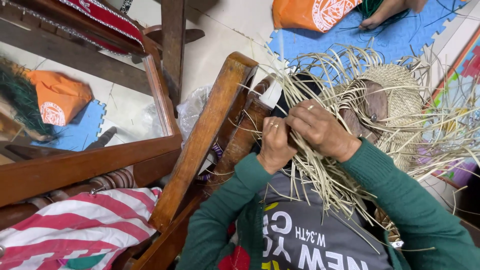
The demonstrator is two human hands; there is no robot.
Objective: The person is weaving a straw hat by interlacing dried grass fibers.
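Straw hat (400,95) half-woven, left hand (274,142) clenched on loose straw strands (320,185), right hand (322,131) pinching strands at brim, wooden chair frame (205,135) beside.

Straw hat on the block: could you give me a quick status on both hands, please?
Left hand and right hand both pinching loose straw strands. Woven straw hat half finished, ends splayed out. Wooden frame close on the left, not touching the hands.

hands (300,135): 2 | woven straw hat (400,90): 1 | orange bags (57,97): 2, perhaps one mirrored
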